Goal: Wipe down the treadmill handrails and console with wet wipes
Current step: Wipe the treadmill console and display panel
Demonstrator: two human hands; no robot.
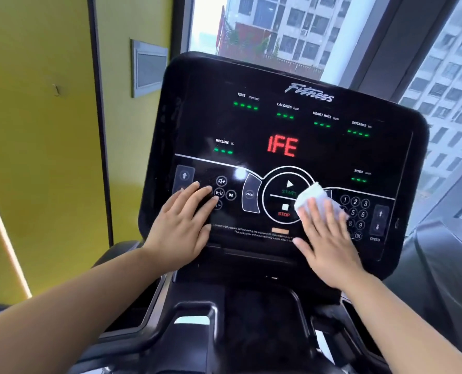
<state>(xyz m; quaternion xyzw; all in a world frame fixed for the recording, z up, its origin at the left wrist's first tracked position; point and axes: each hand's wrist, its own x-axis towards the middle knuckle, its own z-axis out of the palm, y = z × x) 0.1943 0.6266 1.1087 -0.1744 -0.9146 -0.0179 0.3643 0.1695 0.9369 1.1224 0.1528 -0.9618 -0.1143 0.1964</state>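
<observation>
Here, black console [300, 122]; yellow wall [35, 144]

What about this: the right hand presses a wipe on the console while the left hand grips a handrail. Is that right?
Not quite. The head view shows the left hand lying flat on the console, at its lower left, not gripping a handrail. The right hand does press the wipe on the console.
</observation>
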